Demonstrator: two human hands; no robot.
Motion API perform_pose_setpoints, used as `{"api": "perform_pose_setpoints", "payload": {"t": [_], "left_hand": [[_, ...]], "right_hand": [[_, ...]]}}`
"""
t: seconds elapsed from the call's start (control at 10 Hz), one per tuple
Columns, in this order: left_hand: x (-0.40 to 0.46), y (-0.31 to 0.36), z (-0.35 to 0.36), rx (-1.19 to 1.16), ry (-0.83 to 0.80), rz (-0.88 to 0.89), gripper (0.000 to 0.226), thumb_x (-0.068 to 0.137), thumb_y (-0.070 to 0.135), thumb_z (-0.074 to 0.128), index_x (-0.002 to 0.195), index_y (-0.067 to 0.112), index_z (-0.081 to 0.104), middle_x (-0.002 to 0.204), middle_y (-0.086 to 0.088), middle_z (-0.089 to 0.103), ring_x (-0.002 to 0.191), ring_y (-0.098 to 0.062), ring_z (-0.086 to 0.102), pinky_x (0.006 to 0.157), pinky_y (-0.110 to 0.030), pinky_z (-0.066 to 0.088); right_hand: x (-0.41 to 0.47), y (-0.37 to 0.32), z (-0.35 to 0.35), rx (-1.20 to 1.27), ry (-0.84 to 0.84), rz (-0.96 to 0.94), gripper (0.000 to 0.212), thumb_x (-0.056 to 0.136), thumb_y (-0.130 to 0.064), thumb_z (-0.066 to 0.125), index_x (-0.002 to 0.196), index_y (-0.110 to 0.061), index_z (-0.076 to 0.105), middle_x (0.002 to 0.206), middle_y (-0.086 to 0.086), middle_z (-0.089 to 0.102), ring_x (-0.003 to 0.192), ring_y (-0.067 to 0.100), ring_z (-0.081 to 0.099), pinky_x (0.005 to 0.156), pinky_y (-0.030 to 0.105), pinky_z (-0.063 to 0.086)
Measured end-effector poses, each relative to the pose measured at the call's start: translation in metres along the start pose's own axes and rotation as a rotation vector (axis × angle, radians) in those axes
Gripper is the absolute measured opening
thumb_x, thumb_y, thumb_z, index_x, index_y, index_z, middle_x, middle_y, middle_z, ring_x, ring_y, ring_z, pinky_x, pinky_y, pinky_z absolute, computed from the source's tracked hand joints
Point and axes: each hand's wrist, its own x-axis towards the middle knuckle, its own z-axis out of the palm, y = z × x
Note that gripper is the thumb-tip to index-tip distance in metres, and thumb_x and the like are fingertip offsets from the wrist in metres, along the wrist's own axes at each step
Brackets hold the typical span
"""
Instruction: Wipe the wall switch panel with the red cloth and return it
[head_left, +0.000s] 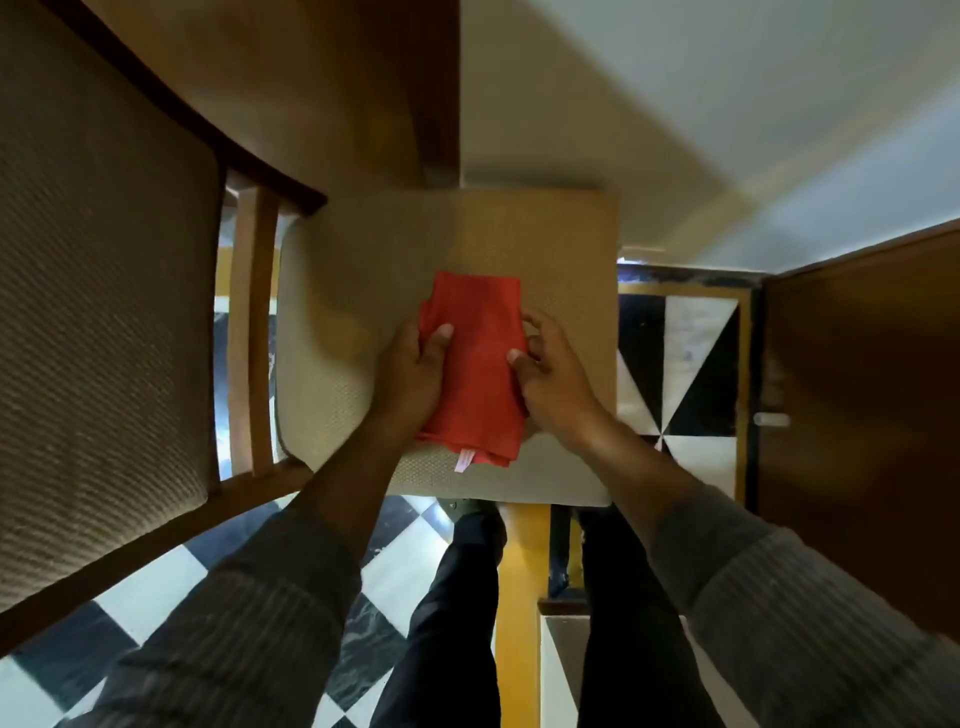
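Observation:
A folded red cloth (480, 364) with a small white tag at its near edge lies on the beige cushioned chair seat (353, 291) below me. My left hand (413, 371) grips the cloth's left edge, thumb on top. The cloth's right edge is pinched by my right hand (553, 376), its fingers curled over it. The wall switch panel is not in view.
The chair's padded backrest (98, 312) and wooden frame fill the left side. A white wall (675, 130) rises beyond the seat, and a dark wooden door (857, 415) stands at the right. Black-and-white checkered floor (675, 374) lies around my legs.

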Motion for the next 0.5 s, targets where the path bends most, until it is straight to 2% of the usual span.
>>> {"api": "perform_pose_setpoints", "payload": {"t": [0.1, 0.2, 0.3, 0.4, 0.5], "left_hand": [[0.011, -0.036, 0.006, 0.023, 0.009, -0.038, 0.038, 0.102, 0.039, 0.051, 0.123, 0.009, 0.059, 0.104, 0.002, 0.062, 0.095, -0.017, 0.061, 0.069, -0.022, 0.044], [0.014, -0.064, 0.009, 0.105, 0.017, -0.075, 0.037, 0.100, 0.039, 0.054, 0.115, 0.006, 0.058, 0.094, 0.000, 0.060, 0.086, -0.019, 0.058, 0.063, -0.021, 0.041], [0.011, -0.072, 0.006, 0.208, 0.014, -0.050, 0.041, 0.099, 0.037, 0.057, 0.122, 0.004, 0.057, 0.095, -0.003, 0.061, 0.083, -0.018, 0.057, 0.065, -0.025, 0.042], [0.001, -0.067, -0.001, 0.328, 0.018, 0.030, 0.044, 0.096, 0.043, 0.059, 0.122, 0.008, 0.057, 0.107, -0.010, 0.067, 0.094, -0.027, 0.063, 0.078, -0.034, 0.047], [-0.009, -0.056, -0.011, 0.565, 0.040, 0.090, 0.055, 0.089, 0.059, 0.058, 0.123, 0.016, 0.053, 0.116, -0.012, 0.063, 0.102, -0.032, 0.064, 0.080, -0.039, 0.051]], "right_hand": [[0.015, 0.033, 0.015, -0.061, -0.017, -0.019, 0.040, 0.101, -0.011, 0.047, 0.139, -0.023, 0.039, 0.129, 0.001, 0.059, 0.113, 0.020, 0.061, 0.095, 0.052, 0.052], [0.025, 0.057, 0.027, -0.159, 0.002, -0.032, 0.043, 0.099, -0.013, 0.052, 0.139, -0.019, 0.040, 0.124, 0.001, 0.060, 0.110, 0.020, 0.062, 0.093, 0.051, 0.053], [0.028, 0.062, 0.033, -0.267, 0.062, -0.069, 0.045, 0.095, -0.015, 0.057, 0.138, -0.016, 0.042, 0.124, 0.004, 0.062, 0.107, 0.021, 0.062, 0.093, 0.047, 0.052], [0.025, 0.052, 0.030, -0.394, 0.106, -0.123, 0.046, 0.088, -0.029, 0.059, 0.132, -0.020, 0.048, 0.121, 0.003, 0.062, 0.105, 0.021, 0.061, 0.089, 0.046, 0.052], [0.014, 0.032, 0.010, -0.522, 0.097, -0.127, 0.047, 0.090, -0.038, 0.058, 0.133, -0.023, 0.046, 0.124, 0.007, 0.055, 0.110, 0.026, 0.055, 0.089, 0.040, 0.049]]}}
